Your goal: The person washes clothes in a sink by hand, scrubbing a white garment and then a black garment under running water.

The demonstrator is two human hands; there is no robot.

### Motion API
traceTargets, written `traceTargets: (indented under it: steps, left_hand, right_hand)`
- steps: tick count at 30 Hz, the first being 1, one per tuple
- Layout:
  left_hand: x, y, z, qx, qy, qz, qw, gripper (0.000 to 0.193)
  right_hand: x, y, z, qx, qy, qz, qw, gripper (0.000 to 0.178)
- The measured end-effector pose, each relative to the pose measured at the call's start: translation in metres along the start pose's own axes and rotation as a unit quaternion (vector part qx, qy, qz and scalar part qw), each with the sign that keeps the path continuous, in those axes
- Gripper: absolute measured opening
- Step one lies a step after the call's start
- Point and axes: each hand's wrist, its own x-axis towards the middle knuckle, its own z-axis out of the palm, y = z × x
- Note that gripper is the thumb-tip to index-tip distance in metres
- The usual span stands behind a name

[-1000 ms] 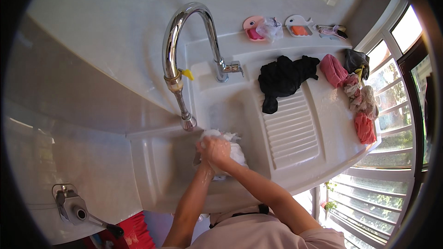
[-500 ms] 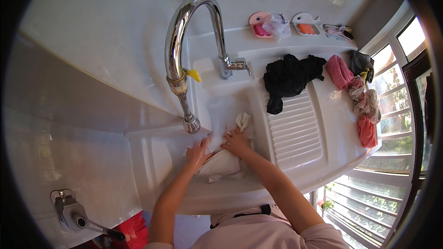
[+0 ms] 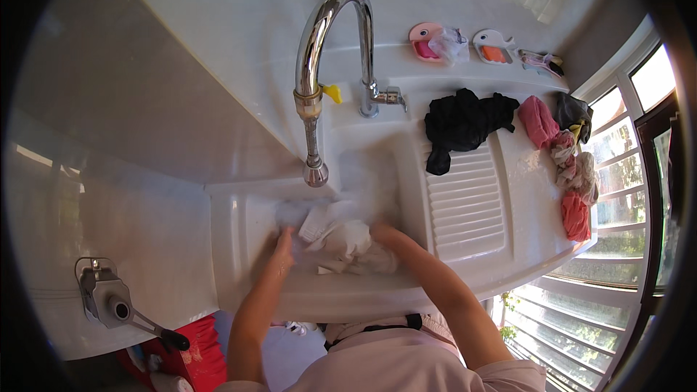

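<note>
The hands have spread apart: left hand (image 3: 284,242) beside the white cloth (image 3: 347,238), right hand (image 3: 382,233) at its right edge; I can't tell whether either grips. It lies in the sink (image 3: 319,303), open room behind.

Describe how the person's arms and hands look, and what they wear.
Both arms are bare below short, pale pinkish-beige sleeves. The left hand and right hand show no gloves, though both are blurred. No watch or bracelet shows.
</note>
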Motion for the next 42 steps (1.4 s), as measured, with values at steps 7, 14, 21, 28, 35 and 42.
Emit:
traceTargets:
  steps: [7,14,21,28,35,42]
  left_hand:
    - [-0.062,0.062,0.065,-0.132,-0.213,-0.269,0.930,0.059]
    - [-0.053,0.050,0.038,-0.054,-0.250,-0.030,0.966,0.040]
    - [-0.171,0.141,-0.002,-0.229,-0.178,0.111,0.951,0.041]
    - [-0.130,0.089,-0.028,-0.055,-0.100,0.192,0.975,0.050]
    - [-0.137,0.110,-0.003,0.582,0.030,0.363,0.727,0.085]
    - [-0.100,0.079,0.058,0.705,-0.089,0.363,0.602,0.105]
  right_hand:
    - [-0.126,-0.028,-0.065,0.231,-0.095,-0.191,0.949,0.034]
    - [-0.195,-0.057,-0.119,0.430,-0.074,-0.306,0.846,0.036]
    - [-0.143,-0.002,-0.097,0.594,0.006,-0.161,0.788,0.033]
    - [-0.113,0.005,-0.062,0.055,0.168,-0.220,0.959,0.026]
    - [-0.112,-0.057,-0.066,-0.180,0.238,-0.228,0.927,0.047]
    - [-0.042,-0.036,-0.006,-0.356,0.146,-0.240,0.891,0.083]
